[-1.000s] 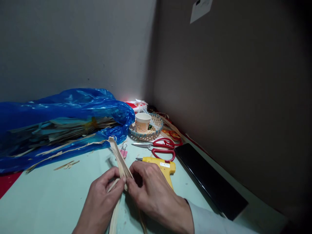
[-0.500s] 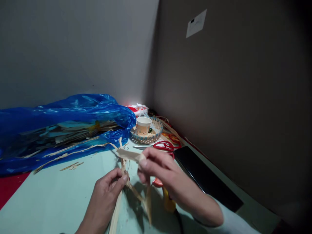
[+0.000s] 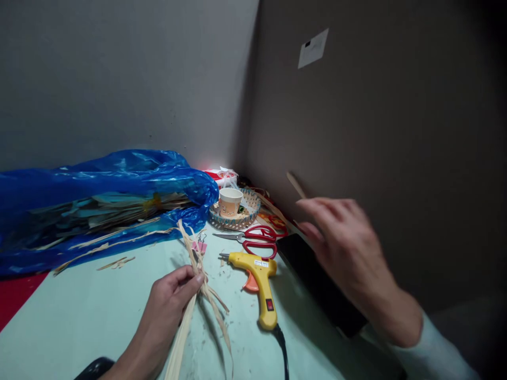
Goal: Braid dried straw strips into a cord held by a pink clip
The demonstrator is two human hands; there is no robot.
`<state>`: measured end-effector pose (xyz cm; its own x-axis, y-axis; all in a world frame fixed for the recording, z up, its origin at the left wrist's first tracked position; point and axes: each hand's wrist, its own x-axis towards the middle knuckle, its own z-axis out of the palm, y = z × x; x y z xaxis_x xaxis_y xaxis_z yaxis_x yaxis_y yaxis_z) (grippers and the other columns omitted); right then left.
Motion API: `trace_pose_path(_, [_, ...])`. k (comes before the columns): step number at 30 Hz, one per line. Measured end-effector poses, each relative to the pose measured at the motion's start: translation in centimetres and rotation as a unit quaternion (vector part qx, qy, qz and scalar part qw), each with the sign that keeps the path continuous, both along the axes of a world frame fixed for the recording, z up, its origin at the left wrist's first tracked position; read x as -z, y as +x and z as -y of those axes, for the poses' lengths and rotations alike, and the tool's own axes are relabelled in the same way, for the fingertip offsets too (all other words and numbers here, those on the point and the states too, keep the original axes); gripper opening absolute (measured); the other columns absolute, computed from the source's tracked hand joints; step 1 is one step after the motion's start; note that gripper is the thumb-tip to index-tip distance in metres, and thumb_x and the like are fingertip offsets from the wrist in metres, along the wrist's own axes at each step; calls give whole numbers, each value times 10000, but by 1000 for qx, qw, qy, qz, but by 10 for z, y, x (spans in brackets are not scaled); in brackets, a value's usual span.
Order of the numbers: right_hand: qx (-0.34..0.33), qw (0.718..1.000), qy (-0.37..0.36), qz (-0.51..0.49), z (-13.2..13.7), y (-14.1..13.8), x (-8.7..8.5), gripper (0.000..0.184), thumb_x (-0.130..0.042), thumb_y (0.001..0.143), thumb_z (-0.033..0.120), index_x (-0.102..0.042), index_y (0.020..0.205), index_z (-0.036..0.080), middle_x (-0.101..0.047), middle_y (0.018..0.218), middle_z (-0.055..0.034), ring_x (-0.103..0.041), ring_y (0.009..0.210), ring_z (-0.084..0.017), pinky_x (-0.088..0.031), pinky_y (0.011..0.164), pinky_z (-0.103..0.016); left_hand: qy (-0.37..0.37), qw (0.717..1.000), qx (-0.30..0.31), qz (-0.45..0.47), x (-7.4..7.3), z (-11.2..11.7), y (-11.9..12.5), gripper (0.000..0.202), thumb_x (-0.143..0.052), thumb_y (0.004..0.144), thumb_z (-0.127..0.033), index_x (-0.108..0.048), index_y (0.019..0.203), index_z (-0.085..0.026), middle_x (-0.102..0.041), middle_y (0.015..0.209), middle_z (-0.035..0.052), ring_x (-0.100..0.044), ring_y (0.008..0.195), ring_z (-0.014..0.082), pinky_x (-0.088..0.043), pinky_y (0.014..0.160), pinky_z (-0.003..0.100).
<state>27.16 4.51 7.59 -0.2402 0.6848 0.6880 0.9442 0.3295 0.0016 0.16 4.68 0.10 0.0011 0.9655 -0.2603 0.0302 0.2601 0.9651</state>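
My left hand (image 3: pixel 170 301) pinches a bundle of pale dried plant-fibre strips (image 3: pixel 180 343) between thumb and fingers. Loose ends of the bundle fan out above and to the right of the grip. By its upper end is a pink binder clip (image 3: pixel 199 246) with wire handles. Raised over the right side of the table, my right hand (image 3: pixel 343 248) is blurred, its fingers closed on a narrow pale strip (image 3: pixel 296 184) that sticks out up and left. Between the hands lies a yellow glue gun (image 3: pixel 257 269) with an orange trigger, its nozzle pointing left.
Red-handled scissors (image 3: pixel 259 235) lie behind the glue gun. A paper cup (image 3: pixel 229 203) stands in a woven basket (image 3: pixel 247 214) at the back. A blue plastic bag (image 3: pixel 150 163) of dried strips fills the back left. At right, a black flat object (image 3: pixel 317 290) lies near the wall.
My right hand has moved away from the bundle, up and to the right, taking a pale strip along. The glue gun and clip are now uncovered. My left hand keeps its grip.
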Motion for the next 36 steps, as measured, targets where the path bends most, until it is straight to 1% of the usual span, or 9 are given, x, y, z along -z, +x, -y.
trace_pose_path(4, [-286, 942, -100, 145, 0, -55, 23, 232, -430, 967, 170, -579, 1144, 181, -613, 850, -59, -494, 797, -198, -377, 735, -343, -16, 998, -2, 64, -3, 1, 1, 297, -787, 601, -419, -643, 654, -164, -610, 569, -57, -508, 555, 117, -393, 555, 205])
trace_pose_path(6, [-356, 908, -115, 188, -4, -76, 34, 229, -389, 984, 150, -588, 1095, 166, -597, 838, -39, -464, 772, -180, -358, 716, -333, -12, 997, 2, 80, -3, 2, 1, 274, -804, 585, -366, -636, 650, -160, -592, 553, -60, -503, 547, 117, -386, 545, 206])
trace_pose_path(9, [-405, 886, -95, 203, -11, -89, 46, 217, -377, 993, 135, -594, 995, 128, -586, 844, -41, -452, 797, -170, -347, 762, -329, -8, 996, 6, 86, 1, 2, 0, 238, -802, 581, -304, -620, 639, -161, -506, 492, -80, -497, 541, 124, -370, 533, 209])
trace_pose_path(16, [-433, 876, -88, 193, -14, -86, 45, 253, -395, 989, 136, -603, 844, 136, -594, 822, -47, -444, 761, -160, -342, 703, -317, -12, 996, 9, 85, 9, 1, 1, 239, -790, 612, -310, -617, 669, -155, -529, 554, -64, -433, 502, 82, -323, 480, 177])
trace_pose_path(21, [-435, 879, -146, 133, -13, -80, 41, 279, -360, 1002, 160, -629, 940, 118, -627, 811, -59, -457, 759, -169, -366, 703, -326, -10, 996, -4, 87, 9, 1, 3, 330, -805, 601, -388, -580, 623, -148, -405, 497, -100, -285, 435, 37, -214, 420, 148])
trace_pose_path(26, [-404, 889, -181, -117, -1, -60, 23, 159, -446, 955, 130, -589, 1007, 180, -626, 1132, -94, -524, 1000, -199, -422, 869, -357, -19, 997, -15, 74, 13, 3, 1, 410, -714, 686, -508, -672, 839, -130, -299, 500, -119, -192, 437, 29, -165, 428, 134])
trace_pose_path(29, [-323, 880, -191, -291, 14, -50, -4, 162, -382, 990, 172, -523, 1038, 236, -627, 1011, -60, -585, 886, -170, -471, 759, -311, -13, 997, -29, 68, 13, 4, 1, 448, -697, 707, -500, -640, 992, -159, -343, 525, -116, -192, 426, 22, -140, 423, 123])
trace_pose_path(33, [-219, 787, -250, -519, 22, -58, -25, 173, -431, 984, 340, -476, 842, 252, -477, 668, 34, -446, 517, -101, -367, 472, -220, 1, 995, -55, 78, 12, 4, -1, 456, -706, 723, -432, -530, 1092, -229, -547, 649, -71, -225, 396, 2, -164, 406, 116])
trace_pose_path(36, [-221, 766, -376, -471, 15, -80, -8, 262, -420, 981, 374, -469, 770, 226, -471, 632, 34, -402, 521, -99, -333, 484, -227, -15, 994, -45, 100, 13, 3, -5, 424, -725, 708, -418, -535, 1020, -201, -585, 647, -51, -246, 387, 2, -179, 399, 124])
